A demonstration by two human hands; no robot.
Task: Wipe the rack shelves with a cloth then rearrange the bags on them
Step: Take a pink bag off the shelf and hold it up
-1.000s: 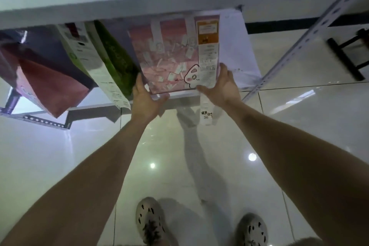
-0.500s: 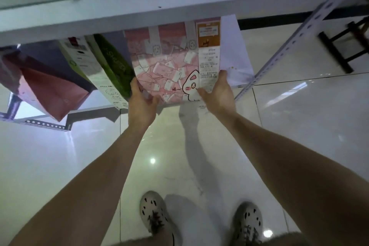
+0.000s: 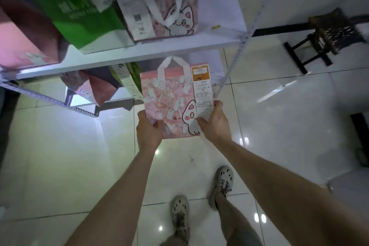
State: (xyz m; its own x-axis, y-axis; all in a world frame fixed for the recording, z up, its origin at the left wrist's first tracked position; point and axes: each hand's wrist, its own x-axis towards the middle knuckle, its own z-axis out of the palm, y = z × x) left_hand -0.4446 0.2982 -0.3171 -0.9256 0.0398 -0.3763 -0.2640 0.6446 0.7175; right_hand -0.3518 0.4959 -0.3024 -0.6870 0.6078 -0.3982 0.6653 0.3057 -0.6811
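- Gripping the pink bag (image 3: 171,102) by its lower corners, left hand (image 3: 148,132) and right hand (image 3: 214,124) curl fingers round it, below and in front of the shelf (image 3: 139,54).
- Likely light, stiff paper that creases; hold the edges.

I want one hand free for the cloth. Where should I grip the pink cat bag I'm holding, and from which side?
Probably the white handle at the top of the pink cat bag, coming from its top end. It stands up as an open loop clear of the face, so it hooks easily. The left hand and right hand pinch the bottom corners.
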